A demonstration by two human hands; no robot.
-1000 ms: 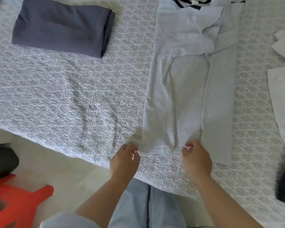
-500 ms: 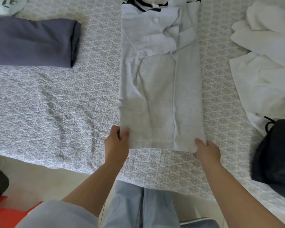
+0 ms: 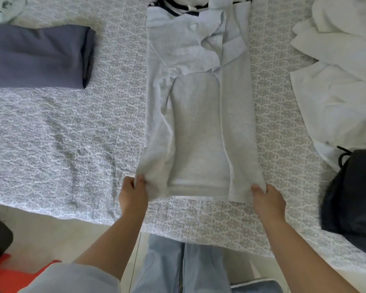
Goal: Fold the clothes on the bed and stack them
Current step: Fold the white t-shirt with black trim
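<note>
1 narrow-folded grey shirt (image 3: 197,127)

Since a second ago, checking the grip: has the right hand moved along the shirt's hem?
Yes. The right hand went from mid-hem to the grey shirt's outer right corner.

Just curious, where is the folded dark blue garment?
In the head view, the dark blue garment lies far left on the bed, left of the grey shirt.

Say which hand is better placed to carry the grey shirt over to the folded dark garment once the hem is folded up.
Left, probably. The left hand grips the grey shirt's hem corner on the side facing the folded dark garment; the right hand grips the far corner, beside the white clothes.
</note>
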